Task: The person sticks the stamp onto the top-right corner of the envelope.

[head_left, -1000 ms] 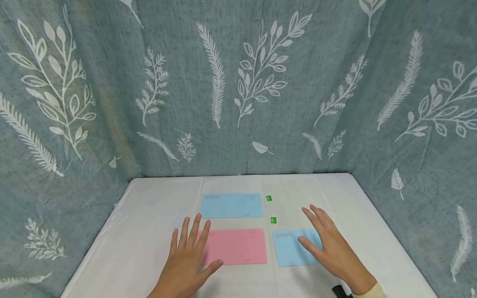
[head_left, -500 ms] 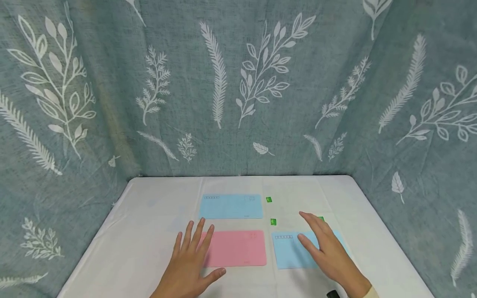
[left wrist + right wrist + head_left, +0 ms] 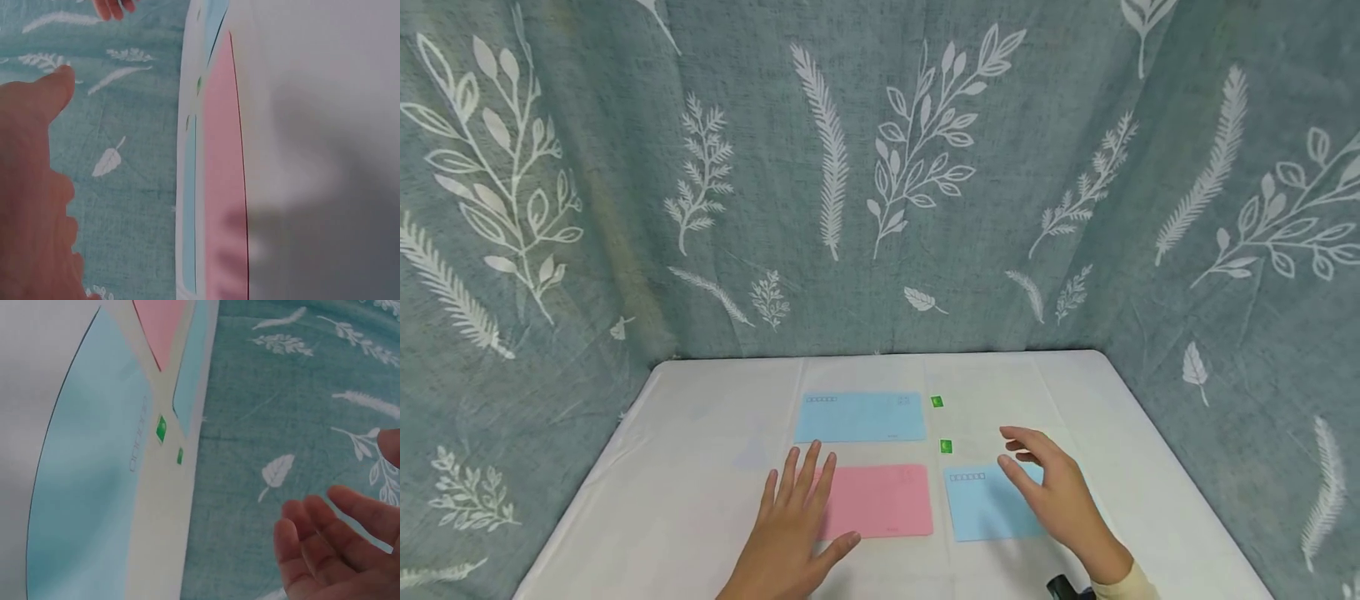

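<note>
My left hand (image 3: pixel 793 529) hovers with spread, straight fingers over the left end of a pink envelope (image 3: pixel 880 500), casting a shadow on it in the left wrist view. Above a blue envelope (image 3: pixel 985 508) at the right is my right hand (image 3: pixel 1063 500), its fingers loosely bent and nothing between them, as the right wrist view also shows. Behind the pink one lies a longer blue envelope (image 3: pixel 859 417). Two small green stamps sit between the envelopes, a farther stamp (image 3: pixel 937 402) and a nearer stamp (image 3: pixel 946 447).
A white cloth (image 3: pixel 700 467) covers the table. Green-grey curtains (image 3: pixel 745 208) with white leaf prints stand around its back and sides. A black object (image 3: pixel 1062 587) shows at the right wrist, beside a cream sleeve (image 3: pixel 1123 583).
My right hand's fingers have bent inward more, and my left hand has drifted slightly right. A third green stamp, seen beside the right hand half a second ago, is now hidden behind it.
</note>
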The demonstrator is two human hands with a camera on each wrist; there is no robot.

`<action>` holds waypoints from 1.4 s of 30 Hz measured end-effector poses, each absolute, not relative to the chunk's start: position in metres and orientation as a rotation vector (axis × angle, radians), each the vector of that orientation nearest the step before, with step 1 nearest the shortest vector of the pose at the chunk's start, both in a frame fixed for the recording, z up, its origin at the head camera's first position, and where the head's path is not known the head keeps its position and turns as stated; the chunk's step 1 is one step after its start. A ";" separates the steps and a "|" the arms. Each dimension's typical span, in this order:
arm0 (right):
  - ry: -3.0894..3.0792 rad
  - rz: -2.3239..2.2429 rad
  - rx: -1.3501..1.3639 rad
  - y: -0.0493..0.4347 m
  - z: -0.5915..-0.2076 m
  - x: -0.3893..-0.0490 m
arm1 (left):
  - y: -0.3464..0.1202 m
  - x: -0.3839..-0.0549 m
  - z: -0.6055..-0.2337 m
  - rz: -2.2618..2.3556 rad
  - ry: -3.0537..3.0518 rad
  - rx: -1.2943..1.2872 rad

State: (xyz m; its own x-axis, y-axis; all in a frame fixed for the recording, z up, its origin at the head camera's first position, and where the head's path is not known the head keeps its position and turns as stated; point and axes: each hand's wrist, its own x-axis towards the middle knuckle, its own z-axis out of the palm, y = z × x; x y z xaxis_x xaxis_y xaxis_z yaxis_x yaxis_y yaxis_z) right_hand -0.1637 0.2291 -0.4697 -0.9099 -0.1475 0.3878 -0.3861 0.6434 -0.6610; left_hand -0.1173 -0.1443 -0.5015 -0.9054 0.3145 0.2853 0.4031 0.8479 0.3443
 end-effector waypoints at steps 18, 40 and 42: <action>-2.520 1.361 0.299 0.230 -0.481 -0.180 | -0.126 -0.119 -0.511 -0.540 -2.829 -0.607; -2.600 1.402 0.232 0.224 -0.485 -0.195 | -0.117 -0.124 -0.516 -0.570 -2.832 -0.664; -2.609 1.408 0.232 0.224 -0.488 -0.196 | -0.117 -0.124 -0.518 -0.572 -2.847 -0.667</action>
